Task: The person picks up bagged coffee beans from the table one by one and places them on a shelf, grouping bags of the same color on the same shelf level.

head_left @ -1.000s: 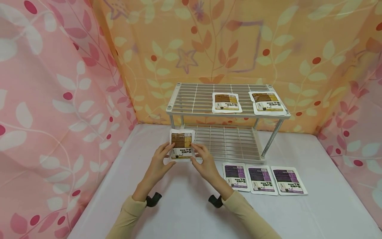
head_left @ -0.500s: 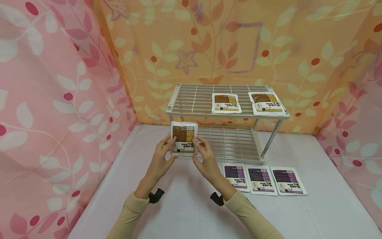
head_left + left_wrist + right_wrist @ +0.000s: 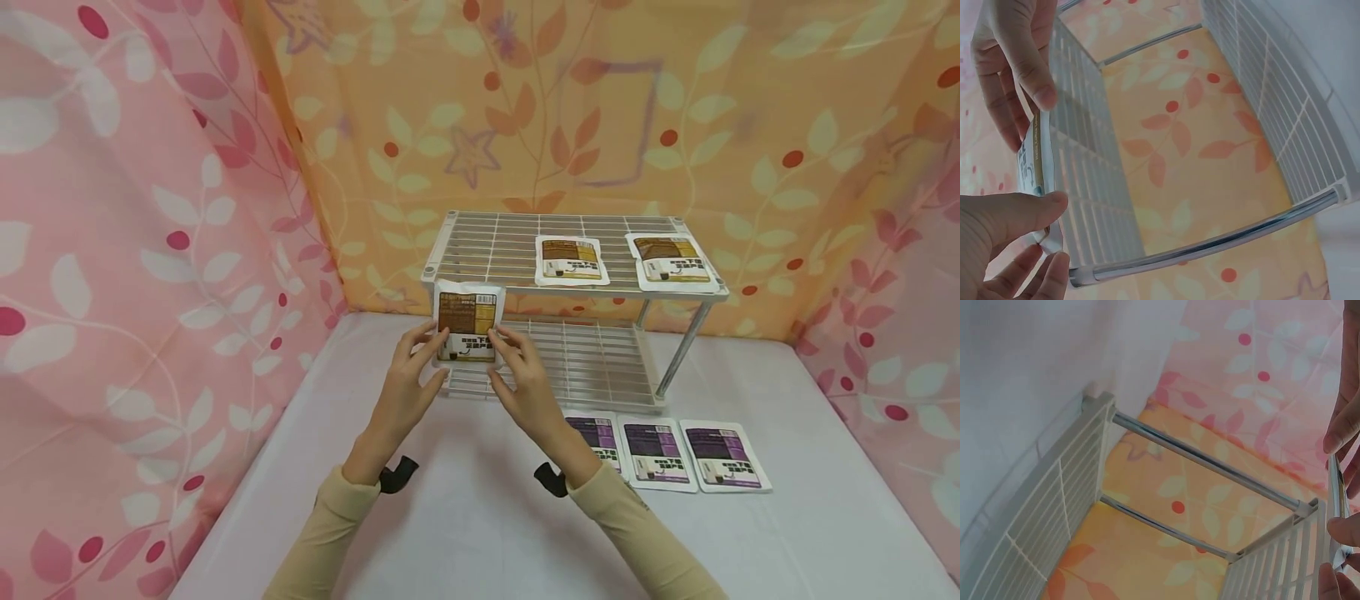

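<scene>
Left hand (image 3: 403,385) and right hand (image 3: 528,385) pinch the flat rectangular brown-and-white pouch (image 3: 467,321), higher toward twelve o'clock than before; only the head view shows flat purple-and-white pouches (image 3: 654,454) at its four o'clock.

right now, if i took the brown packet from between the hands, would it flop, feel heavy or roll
Held between the left hand and right hand, the brown packet shows no plain sag, so probably fairly stiff. Edge-on in the left wrist view it looks thin, so likely light. Being flat, it would sooner slide than roll.
</scene>
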### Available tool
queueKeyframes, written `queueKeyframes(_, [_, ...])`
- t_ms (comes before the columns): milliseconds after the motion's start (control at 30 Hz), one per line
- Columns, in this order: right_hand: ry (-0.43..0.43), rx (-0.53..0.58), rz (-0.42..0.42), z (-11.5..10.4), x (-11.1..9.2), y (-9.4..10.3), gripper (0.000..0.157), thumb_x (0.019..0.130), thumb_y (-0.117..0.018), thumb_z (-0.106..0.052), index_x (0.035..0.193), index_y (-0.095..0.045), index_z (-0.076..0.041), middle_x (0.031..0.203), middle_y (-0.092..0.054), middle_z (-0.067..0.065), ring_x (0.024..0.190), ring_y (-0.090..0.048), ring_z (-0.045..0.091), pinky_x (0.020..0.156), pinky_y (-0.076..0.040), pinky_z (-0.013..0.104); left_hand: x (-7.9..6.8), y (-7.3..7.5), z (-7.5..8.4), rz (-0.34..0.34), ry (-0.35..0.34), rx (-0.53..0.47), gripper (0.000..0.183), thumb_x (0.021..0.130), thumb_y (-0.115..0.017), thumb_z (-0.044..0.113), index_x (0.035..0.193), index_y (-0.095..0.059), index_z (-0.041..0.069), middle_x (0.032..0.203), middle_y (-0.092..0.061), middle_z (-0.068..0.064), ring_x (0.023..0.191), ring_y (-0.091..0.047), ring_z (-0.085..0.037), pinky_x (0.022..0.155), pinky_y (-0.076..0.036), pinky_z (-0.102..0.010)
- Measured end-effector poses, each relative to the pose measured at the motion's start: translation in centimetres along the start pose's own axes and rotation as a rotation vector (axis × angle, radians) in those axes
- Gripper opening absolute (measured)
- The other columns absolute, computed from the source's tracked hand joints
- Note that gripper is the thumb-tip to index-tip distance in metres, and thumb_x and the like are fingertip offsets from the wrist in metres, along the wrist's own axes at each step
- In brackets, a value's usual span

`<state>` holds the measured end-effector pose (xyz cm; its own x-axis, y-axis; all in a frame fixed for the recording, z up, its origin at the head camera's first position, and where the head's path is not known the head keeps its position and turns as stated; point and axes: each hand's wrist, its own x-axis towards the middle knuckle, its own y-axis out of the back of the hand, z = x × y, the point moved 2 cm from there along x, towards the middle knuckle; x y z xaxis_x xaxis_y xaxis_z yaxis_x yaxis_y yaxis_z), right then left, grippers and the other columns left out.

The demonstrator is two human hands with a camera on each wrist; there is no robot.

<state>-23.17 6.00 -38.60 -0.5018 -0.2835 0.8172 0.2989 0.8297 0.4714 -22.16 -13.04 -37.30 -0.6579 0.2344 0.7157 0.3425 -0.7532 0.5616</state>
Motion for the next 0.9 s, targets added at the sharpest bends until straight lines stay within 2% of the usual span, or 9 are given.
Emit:
queueKeyframes(233, [0.038, 0.002, 0.021, 0.0, 1.0, 0.6, 0.054, 0.078, -0.069, 0.003, 0.129, -0.051, 0.001, 0.131, -0.047, 0.017, 0.115, -0.047, 0.028, 0.086, -0.049, 0.033, 0.9, 0.3, 0.5, 0.03, -0.009, -0.018, 0.051, 0.077, -0.07, -0.005, 0.126, -0.057, 0.005, 0.127, -0.048, -0.014, 0.116, -0.047, -0.027, 0.084, -0.051, -0.039])
queueKeyframes(467, [0.06, -0.01, 0.041, 0.0, 2.4, 1.2, 0.045, 0.081, -0.066, 0.003, 0.125, -0.056, 0.0, 0.13, -0.049, 0.017, 0.112, -0.048, 0.027, 0.085, -0.05, 0.032, 2.1, 0.6, 0.5, 0.074, -0.04, -0.047, 0.048, 0.079, -0.067, -0.005, 0.125, -0.057, 0.004, 0.124, -0.051, -0.015, 0.114, -0.051, -0.026, 0.096, -0.045, -0.042])
queueKeyframes(600, [0.066, -0.035, 0.047, 0.0, 3.2, 1.6, 0.04, 0.083, -0.065, 0.0, 0.123, -0.058, 0.0, 0.13, -0.05, 0.017, 0.11, -0.05, 0.028, 0.084, -0.049, 0.035, 2.9, 0.5, 0.4, 0.074, -0.044, -0.06, 0.045, 0.082, -0.066, -0.003, 0.125, -0.057, 0.004, 0.127, -0.052, -0.015, 0.115, -0.051, -0.027, 0.101, -0.041, -0.044])
queueKeyframes(767, [0.062, -0.061, 0.057, -0.1, 4.2, 1.9, 0.036, 0.084, -0.064, 0.0, 0.12, -0.06, 0.0, 0.129, -0.053, 0.017, 0.102, -0.054, 0.029, 0.084, -0.046, 0.039, 3.6, 0.3, 0.5, 0.083, -0.06, -0.058, 0.042, 0.084, -0.063, -0.001, 0.126, -0.057, 0.003, 0.129, -0.051, -0.016, 0.117, -0.051, -0.03, 0.096, -0.045, -0.044])
queueKeyframes(900, [0.043, -0.082, 0.07, -0.3, 5.0, 2.2, 0.033, 0.084, -0.063, 0.002, 0.117, -0.062, 0.001, 0.126, -0.055, 0.018, 0.102, -0.057, 0.029, 0.09, -0.045, 0.043, 4.3, 0.2, 0.5, 0.111, -0.068, -0.061, 0.039, 0.085, -0.062, -0.001, 0.124, -0.058, 0.002, 0.128, -0.052, -0.016, 0.119, -0.05, -0.031, 0.094, -0.046, -0.045])
